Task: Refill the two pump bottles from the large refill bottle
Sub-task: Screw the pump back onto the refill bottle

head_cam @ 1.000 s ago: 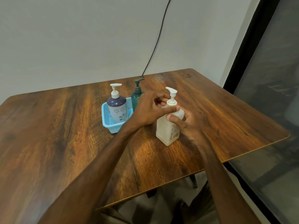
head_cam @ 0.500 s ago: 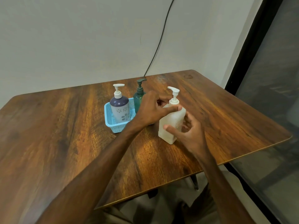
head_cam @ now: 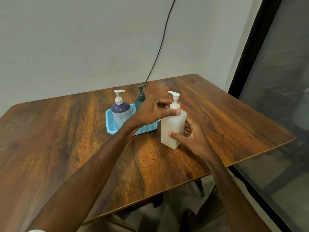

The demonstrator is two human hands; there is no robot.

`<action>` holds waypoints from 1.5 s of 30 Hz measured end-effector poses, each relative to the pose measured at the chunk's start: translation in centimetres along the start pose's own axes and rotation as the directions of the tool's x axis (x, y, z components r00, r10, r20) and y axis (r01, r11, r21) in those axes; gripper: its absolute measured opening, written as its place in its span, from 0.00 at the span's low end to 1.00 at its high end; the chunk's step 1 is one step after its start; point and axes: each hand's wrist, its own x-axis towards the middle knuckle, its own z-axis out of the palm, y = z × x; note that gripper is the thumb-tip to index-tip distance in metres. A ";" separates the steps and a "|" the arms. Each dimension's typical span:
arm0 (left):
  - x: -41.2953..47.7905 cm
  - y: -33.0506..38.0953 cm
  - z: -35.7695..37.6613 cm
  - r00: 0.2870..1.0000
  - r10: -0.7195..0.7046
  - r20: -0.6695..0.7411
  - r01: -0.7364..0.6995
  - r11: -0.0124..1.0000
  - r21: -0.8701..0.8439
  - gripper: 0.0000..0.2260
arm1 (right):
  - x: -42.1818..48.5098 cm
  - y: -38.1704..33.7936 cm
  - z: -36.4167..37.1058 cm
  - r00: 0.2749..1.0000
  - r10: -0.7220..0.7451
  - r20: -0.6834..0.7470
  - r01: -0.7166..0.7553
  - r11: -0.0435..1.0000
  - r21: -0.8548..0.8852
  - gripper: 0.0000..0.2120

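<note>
A large translucent white refill bottle (head_cam: 170, 126) with a white pump head stands upright on the wooden table (head_cam: 66, 139). My left hand (head_cam: 155, 111) grips its shoulder and pump collar, thumb across the front. My right hand (head_cam: 192, 138) wraps the lower body from the right, thumb on the front face. Behind, a light blue basket (head_cam: 110, 124) holds a purple-and-white pump bottle (head_cam: 120, 113) and a dark green pump bottle (head_cam: 140, 98), partly hidden by my left hand.
A black cable (head_cam: 160, 42) runs down the pale wall to the table's far edge. A dark-framed glass door (head_cam: 275, 81) stands on the right, close to the table's right edge. My knees show below the near edge.
My right hand slid from the bottle's upper shoulder down to its lower body. My left hand stayed on the pump collar. The bottle stands in about the same place.
</note>
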 end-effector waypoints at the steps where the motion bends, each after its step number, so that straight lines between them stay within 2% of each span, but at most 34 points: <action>1: -0.4 0.0 0.3 1.000 0.002 -0.018 -0.002 1.000 -0.001 0.09 | -0.2 0.2 0.3 1.000 0.016 -0.010 -0.016 1.000 -0.018 0.38; 6: -1.7 -0.1 1.5 0.987 -0.051 -0.150 0.055 0.998 0.021 0.16 | -1.7 1.3 1.0 0.997 0.048 -0.064 -0.055 0.991 -0.118 0.42; 10: -2.7 0.2 1.5 0.983 -0.045 -0.176 0.065 0.992 0.110 0.22 | -1.7 1.6 1.1 0.993 0.078 -0.087 -0.090 0.986 -0.142 0.42; 14: -4.2 0.4 1.5 0.969 -0.068 -0.239 0.102 0.986 0.132 0.20 | -1.4 1.7 0.5 0.986 0.103 -0.134 -0.127 0.974 -0.188 0.42; 18: -5.8 0.0 1.3 0.954 -0.114 -0.276 0.146 0.984 0.098 0.16 | -0.9 1.9 -1.6 0.945 0.143 -0.293 -0.207 0.958 -0.198 0.41; 20: -6.5 -0.2 1.4 0.952 -0.121 -0.282 0.153 0.984 0.093 0.13 | -1.0 2.0 -2.5 0.922 0.120 -0.369 -0.210 0.954 -0.214 0.40; 22: -7.2 -0.3 1.5 0.947 -0.137 -0.290 0.174 0.979 0.106 0.12 | -1.2 2.0 -2.9 0.921 0.099 -0.377 -0.191 0.958 -0.213 0.40; 24: -8.0 -0.2 1.6 0.936 -0.150 -0.318 0.197 0.973 0.122 0.11 | -1.4 1.9 -2.8 0.920 0.122 -0.373 -0.213 0.954 -0.212 0.46; 26: -9.0 -0.6 1.5 0.915 -0.146 -0.375 0.225 0.959 0.174 0.12 | -1.8 1.5 -2.3 0.889 0.130 -0.439 -0.250 0.941 -0.228 0.54; 28: -10.5 -0.7 1.2 0.883 -0.113 -0.455 0.240 0.942 0.233 0.13 | -3.1 0.2 -1.8 0.827 0.026 -0.562 -0.194 0.951 -0.240 0.53; 30: -12.3 -0.8 0.6 0.845 -0.090 -0.528 0.282 0.913 0.296 0.15 | -4.8 -1.6 -0.7 0.732 -0.183 -0.657 -0.027 0.955 -0.297 0.41; 31: -13.1 -0.9 0.1 0.826 -0.109 -0.553 0.337 0.881 0.330 0.17 | -5.6 -2.8 0.3 0.695 -0.296 -0.655 0.070 0.935 -0.349 0.34; 32: -13.9 -1.6 -0.3 0.808 -0.148 -0.570 0.404 0.845 0.352 0.19 | -6.1 -3.8 1.5 0.691 -0.386 -0.611 0.160 0.906 -0.392 0.27; 34: -15.5 -3.2 -1.4 0.764 -0.316 -0.563 0.574 0.733 0.366 0.29 | -5.8 -4.6 4.1 0.770 -0.452 -0.450 0.262 0.867 -0.424 0.18; 36: -16.5 -4.5 -2.3 0.735 -0.445 -0.512 0.663 0.629 0.405 0.37 | -4.0 -4.4 6.6 0.885 -0.366 -0.288 0.223 0.876 -0.427 0.20; 38: -16.8 -5.0 -2.9 0.750 -0.470 -0.464 0.650 0.653 0.389 0.31 | -1.8 -3.6 8.4 0.960 -0.219 -0.172 0.109 0.864 -0.491 0.27; 41: -16.1 -4.9 -3.8 0.781 -0.397 -0.483 0.594 0.710 0.377 0.18 | 1.0 -2.9 9.8 0.996 -0.030 -0.079 -0.019 0.833 -0.553 0.29; 45: -14.9 -6.6 -4.6 0.767 -0.425 -0.481 0.606 0.727 0.323 0.12 | 4.3 -2.1 9.9 0.993 -0.096 -0.065 0.044 0.829 -0.557 0.17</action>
